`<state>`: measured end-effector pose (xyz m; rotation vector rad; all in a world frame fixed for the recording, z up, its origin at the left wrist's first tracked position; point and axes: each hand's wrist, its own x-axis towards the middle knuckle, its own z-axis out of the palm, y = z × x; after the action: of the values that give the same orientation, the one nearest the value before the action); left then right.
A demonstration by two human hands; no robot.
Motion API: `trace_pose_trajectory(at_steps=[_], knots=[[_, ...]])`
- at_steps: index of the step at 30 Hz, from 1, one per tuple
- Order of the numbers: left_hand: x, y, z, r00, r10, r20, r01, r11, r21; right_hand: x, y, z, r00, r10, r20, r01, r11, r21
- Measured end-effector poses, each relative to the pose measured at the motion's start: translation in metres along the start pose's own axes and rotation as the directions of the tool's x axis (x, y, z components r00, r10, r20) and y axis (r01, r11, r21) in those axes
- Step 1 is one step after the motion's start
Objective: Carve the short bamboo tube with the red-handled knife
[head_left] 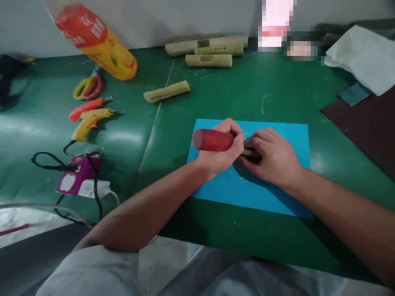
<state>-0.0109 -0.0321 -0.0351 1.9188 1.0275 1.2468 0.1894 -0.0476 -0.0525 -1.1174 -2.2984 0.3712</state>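
Observation:
My left hand [224,150] is closed around the thick red wooden handle [214,140] of a hand tool. The tool's working end is hidden by my fingers and the object beyond them. Close against it, my right hand [273,154] grips a small bamboo piece [251,152], of which only a short brownish strip shows between the two hands. Both hands rest over a blue mat [228,193]. Light shavings [247,181] are scattered on the mat near the fingers.
Cut bamboo tubes [208,61] lie along the wall; one bamboo piece [167,91] sits nearer. At left are a bottle [101,45], scissors [88,87], a red-handled cutter [86,108], a yellow glue gun [92,122] and a purple power strip [74,176] with cables. A dark board [370,127] lies right.

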Motion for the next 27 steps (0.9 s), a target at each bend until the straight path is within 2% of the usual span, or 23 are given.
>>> trace_pose_trajectory(at_steps=[3,10,17,22,27], knots=[[0.000,0.000,0.001,1.000,0.006,-0.003,-0.006,1.000,0.004,0.000,0.000,0.000,1.000,0.003,-0.005,-0.003,1.000,0.007],[-0.003,0.007,-0.002,0.997,-0.072,0.011,0.071,0.996,0.056,0.000,-0.001,0.000,0.999,-0.020,-0.031,0.019,1.000,-0.013],[-0.005,0.018,-0.008,0.998,0.016,0.059,-0.021,0.997,0.075,-0.001,-0.002,0.003,0.995,-0.044,-0.085,0.045,0.999,0.004],[-0.007,0.003,0.002,0.995,0.064,-0.082,-0.064,0.998,0.003,0.000,-0.002,0.002,0.999,-0.005,-0.045,0.005,1.000,-0.012],[-0.011,-0.006,0.011,0.943,0.131,-0.306,-0.125,0.991,0.039,0.000,-0.003,0.002,1.000,0.013,-0.026,-0.012,1.000,0.014]])
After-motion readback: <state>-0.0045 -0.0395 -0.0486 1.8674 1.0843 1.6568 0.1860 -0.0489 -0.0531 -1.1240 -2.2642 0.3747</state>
